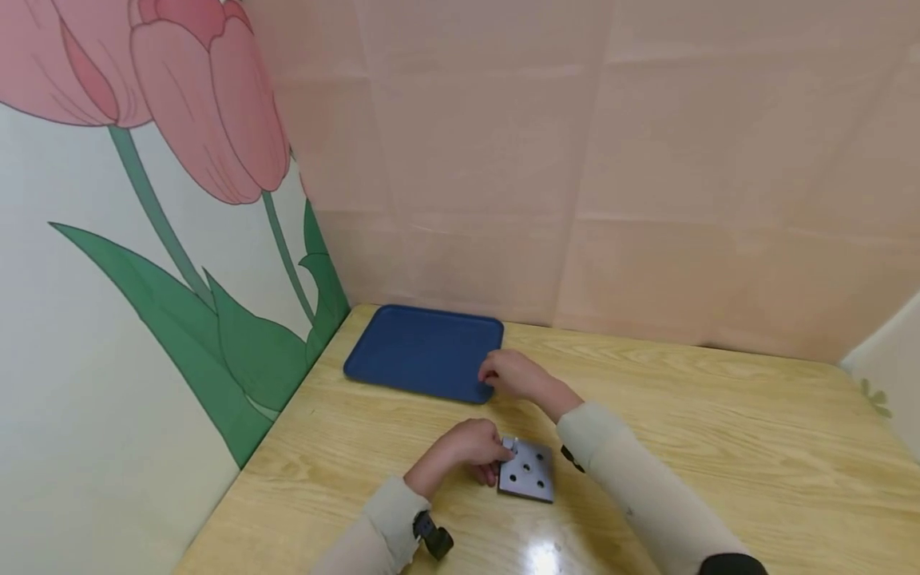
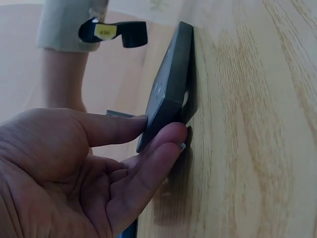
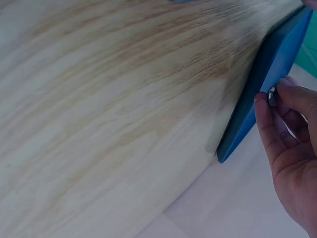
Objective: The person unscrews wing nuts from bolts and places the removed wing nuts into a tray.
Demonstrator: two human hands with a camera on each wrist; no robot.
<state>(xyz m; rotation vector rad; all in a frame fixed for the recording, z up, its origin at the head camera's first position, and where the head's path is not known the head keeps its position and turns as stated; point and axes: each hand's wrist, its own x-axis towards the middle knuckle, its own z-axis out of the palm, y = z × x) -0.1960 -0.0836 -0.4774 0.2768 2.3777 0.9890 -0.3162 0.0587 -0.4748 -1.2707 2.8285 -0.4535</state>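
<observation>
A square grey metal plate (image 1: 527,473) with several round holes sits low over the wood-grain table. My left hand (image 1: 470,447) pinches its left edge, thumb on the upper face and fingertips beneath, as the left wrist view shows. A small metal part (image 1: 509,444) stands up from the plate's far left corner, partly behind the thumb (image 2: 116,130). Over the near right corner of the blue tray (image 1: 424,351) is my right hand (image 1: 513,374). Between its thumb and fingers it pinches a small shiny metal piece (image 3: 272,95), whose exact kind I cannot tell.
The tray lies at the back left of the wooden table (image 1: 719,447), near a pink backdrop (image 1: 647,160). A panel painted with tulips (image 1: 208,96) borders the left side. Each sleeve has a dark wrist strap (image 1: 431,533).
</observation>
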